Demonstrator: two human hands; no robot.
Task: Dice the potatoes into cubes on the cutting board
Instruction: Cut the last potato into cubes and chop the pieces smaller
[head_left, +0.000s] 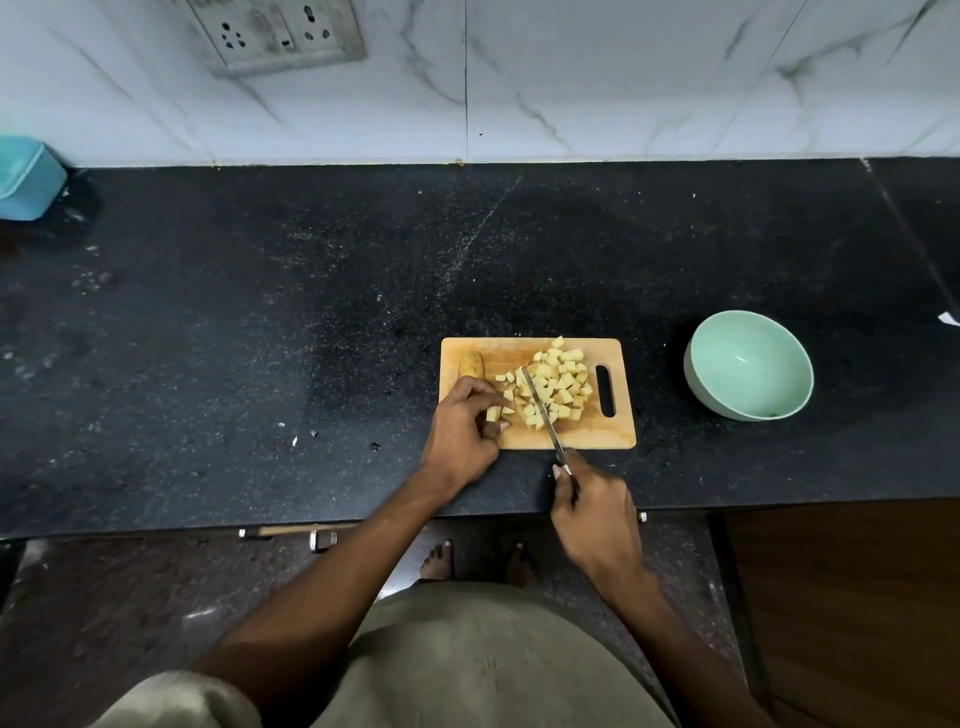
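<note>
A wooden cutting board (618, 434) lies near the front edge of the black counter. A pile of several pale potato cubes (558, 382) covers its middle. An uncut brown potato (471, 363) sits at the board's far left corner. My left hand (462, 428) rests on the board's left side and pinches a few potato pieces (494, 413) between fingers and thumb. My right hand (597, 506) grips the handle of a knife (540, 405), whose thin blade lies slantwise across the pile, tip pointing away from me.
A mint-green bowl (748, 364), with nothing in it, stands on the counter right of the board. A teal container (26, 176) sits at the far left by the marble wall. A wall socket (280, 34) is above. My bare feet (439, 558) show below the counter edge.
</note>
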